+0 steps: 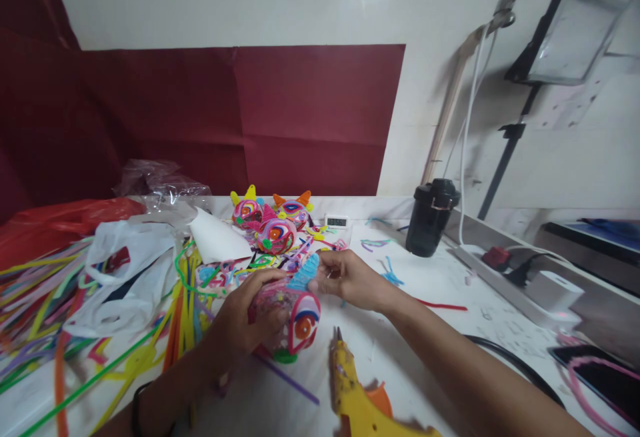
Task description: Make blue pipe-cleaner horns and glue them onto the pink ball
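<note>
My left hand (249, 317) grips a pink craft figure (295, 323) made of coiled pipe cleaners, with a red and orange eye-like spiral on its front. My right hand (347, 278) pinches a fuzzy blue pipe-cleaner piece (305, 273) against the top of that figure. Both hands are above a white table (440, 290). A yellow glue gun (357, 400) lies on the table just in front of the figure, nozzle pointing toward it.
Three finished colourful figures (273, 223) stand behind the hands. Loose pipe cleaners (45, 290) and white plastic bags (125, 270) cover the left side. A black cup (431, 217), small digital clock (336, 221), power strip (505, 270) and cables sit to the right.
</note>
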A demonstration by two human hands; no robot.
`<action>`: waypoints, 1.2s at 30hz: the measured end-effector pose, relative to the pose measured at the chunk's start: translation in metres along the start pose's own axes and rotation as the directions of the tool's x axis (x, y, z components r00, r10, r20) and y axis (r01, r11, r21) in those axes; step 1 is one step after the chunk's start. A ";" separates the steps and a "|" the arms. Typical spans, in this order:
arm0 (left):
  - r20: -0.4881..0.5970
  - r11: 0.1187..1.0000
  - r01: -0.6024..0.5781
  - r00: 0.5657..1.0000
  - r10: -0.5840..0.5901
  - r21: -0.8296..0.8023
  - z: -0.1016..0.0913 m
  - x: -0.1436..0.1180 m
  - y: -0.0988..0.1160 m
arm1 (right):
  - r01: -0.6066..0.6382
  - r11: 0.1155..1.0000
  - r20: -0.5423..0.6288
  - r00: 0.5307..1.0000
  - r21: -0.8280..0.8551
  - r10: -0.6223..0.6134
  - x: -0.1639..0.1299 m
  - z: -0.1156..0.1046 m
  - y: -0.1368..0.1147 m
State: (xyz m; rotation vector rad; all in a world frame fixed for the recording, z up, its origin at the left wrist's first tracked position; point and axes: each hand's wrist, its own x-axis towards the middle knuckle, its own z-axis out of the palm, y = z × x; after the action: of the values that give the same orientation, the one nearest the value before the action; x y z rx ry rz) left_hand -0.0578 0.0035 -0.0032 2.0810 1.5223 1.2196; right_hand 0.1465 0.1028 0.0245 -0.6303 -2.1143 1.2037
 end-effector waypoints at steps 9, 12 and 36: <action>0.018 1.000 0.026 1.000 -0.025 -0.018 0.000 0.000 -0.001 | 0.006 1.000 0.001 1.000 -0.022 -0.006 0.000 0.000 0.004; 0.015 1.000 0.024 1.000 -0.024 -0.018 0.000 0.000 -0.001 | 0.006 1.000 0.017 1.000 -0.013 -0.005 0.000 -0.001 0.006; 0.045 0.999 0.034 0.998 -0.033 -0.038 0.000 -0.001 -0.003 | -0.099 0.936 -0.038 0.995 -0.337 0.092 -0.031 -0.031 -0.011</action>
State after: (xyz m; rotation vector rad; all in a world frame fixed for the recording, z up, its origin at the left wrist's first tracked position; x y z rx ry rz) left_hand -0.0598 0.0040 -0.0062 2.0357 1.4958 1.1737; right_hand 0.1891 0.0949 0.0375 -0.9030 -2.3165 0.8803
